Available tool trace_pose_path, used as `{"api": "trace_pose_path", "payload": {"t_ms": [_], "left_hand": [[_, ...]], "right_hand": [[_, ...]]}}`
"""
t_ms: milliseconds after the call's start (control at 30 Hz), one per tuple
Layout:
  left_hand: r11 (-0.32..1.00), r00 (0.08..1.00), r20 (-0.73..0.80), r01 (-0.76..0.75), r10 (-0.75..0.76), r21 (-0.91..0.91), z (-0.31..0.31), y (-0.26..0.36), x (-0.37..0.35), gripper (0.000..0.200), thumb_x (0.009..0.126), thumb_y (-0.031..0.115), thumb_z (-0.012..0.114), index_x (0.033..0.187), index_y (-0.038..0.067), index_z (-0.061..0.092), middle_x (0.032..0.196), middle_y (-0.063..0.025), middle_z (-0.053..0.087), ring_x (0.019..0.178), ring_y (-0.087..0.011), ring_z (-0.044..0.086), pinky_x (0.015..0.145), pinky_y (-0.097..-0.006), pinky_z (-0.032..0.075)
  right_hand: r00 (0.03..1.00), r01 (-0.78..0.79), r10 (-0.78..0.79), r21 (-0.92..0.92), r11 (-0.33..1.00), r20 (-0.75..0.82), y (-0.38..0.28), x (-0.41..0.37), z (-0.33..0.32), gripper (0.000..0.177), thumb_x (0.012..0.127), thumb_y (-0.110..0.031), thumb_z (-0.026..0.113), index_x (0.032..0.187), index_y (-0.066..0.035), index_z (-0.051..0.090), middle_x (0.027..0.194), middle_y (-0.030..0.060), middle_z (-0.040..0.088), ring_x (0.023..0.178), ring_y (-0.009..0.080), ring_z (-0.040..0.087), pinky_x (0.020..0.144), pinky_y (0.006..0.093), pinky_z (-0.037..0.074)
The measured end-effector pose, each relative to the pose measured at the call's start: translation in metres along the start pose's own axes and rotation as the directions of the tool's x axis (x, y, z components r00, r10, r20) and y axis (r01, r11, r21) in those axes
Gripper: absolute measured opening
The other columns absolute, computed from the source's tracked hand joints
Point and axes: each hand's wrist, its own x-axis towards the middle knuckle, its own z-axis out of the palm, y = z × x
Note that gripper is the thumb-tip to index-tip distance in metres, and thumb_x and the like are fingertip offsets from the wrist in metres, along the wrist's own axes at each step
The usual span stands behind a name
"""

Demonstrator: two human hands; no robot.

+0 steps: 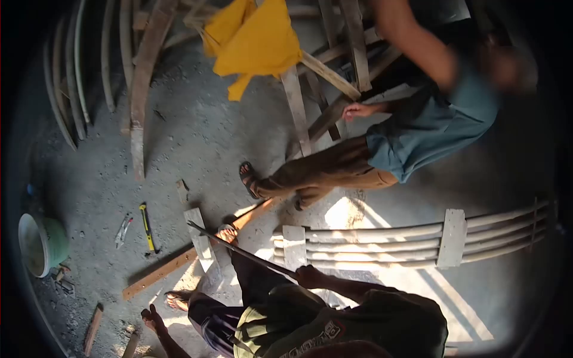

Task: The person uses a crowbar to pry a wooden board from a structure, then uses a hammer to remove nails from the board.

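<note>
My right hand (311,277) is closed around the near end of a long dark rod (253,255). The rod slants up and left, its pointed far end over a pale board (202,238). At the lower left, my left hand (154,320) is held low with its fingers curled; anything inside them is too small to make out. A brown wooden plank with holes (160,273) lies near my feet. Beyond it, a yellow-and-black tool (147,228) and a pair of pliers (123,231) lie on the floor.
Another person (436,125) in a blue-grey shirt stands at the upper right. Beside them are crossed timbers with a yellow cloth (256,42). Curved poles lie at upper left, a green bucket (57,241) at left, and parallel poles under pale crosspieces (452,237) at right.
</note>
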Motion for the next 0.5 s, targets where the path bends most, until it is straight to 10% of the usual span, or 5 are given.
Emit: {"api": "trace_pose_path", "payload": {"t_ms": [100,200,300,500], "left_hand": [[0.966,0.971,-0.127,0.219,-0.202,0.137,-0.061,0.001,-0.016,0.034,0.08,0.022,0.067,0.069,-0.003,0.046,0.065,-0.015,0.048,0.063,-0.0367,0.039,0.06,-0.046,0.033],[0.918,0.934,-0.334,0.24,-0.129,0.316,-0.087,-0.025,-0.053,0.023,0.08,0.017,0.064,0.082,-0.003,0.052,0.073,-0.014,0.055,0.067,-0.0333,0.05,0.058,-0.0419,0.042],[0.861,0.872,-0.216,0.478,-0.44,0.174,-0.099,0.018,-0.087,0.022,0.079,0.017,0.066,0.081,-0.002,0.053,0.073,-0.0128,0.056,0.064,-0.0307,0.051,0.055,-0.0404,0.043],[0.693,0.693,0.038,0.721,-0.72,-0.018,-0.097,0.069,-0.141,0.021,0.076,0.016,0.068,0.079,0.001,0.055,0.072,-0.0103,0.057,0.059,-0.0254,0.052,0.049,-0.0374,0.044]], "right_hand": [[0.999,0.041,-0.04,-0.074,0.996,0.019,0.014,-0.002,0.017,0.025,0.081,-0.017,0.047,0.094,-0.001,0.062,0.073,0.0227,0.06,0.061,0.0371,0.061,0.056,0.0496,0.049],[0.993,0.113,-0.107,-0.116,0.987,0.054,0.009,-0.004,0.014,0.033,0.088,-0.028,0.046,0.082,0.002,0.059,0.066,0.0185,0.06,0.051,0.0304,0.06,0.049,0.04,0.051],[0.915,-0.402,0.364,0.338,0.851,0.173,-0.045,-0.03,-0.023,0.046,0.087,-0.04,0.05,0.066,0.0,0.06,0.06,0.0143,0.06,0.046,0.026,0.059,0.046,0.0377,0.048],[0.971,-0.235,0.225,0.169,0.957,0.075,-0.033,-0.007,-0.005,0.06,0.081,-0.057,0.048,0.091,-0.001,0.067,0.089,0.019,0.066,0.086,0.0317,0.064,0.079,0.0411,0.049]]}}
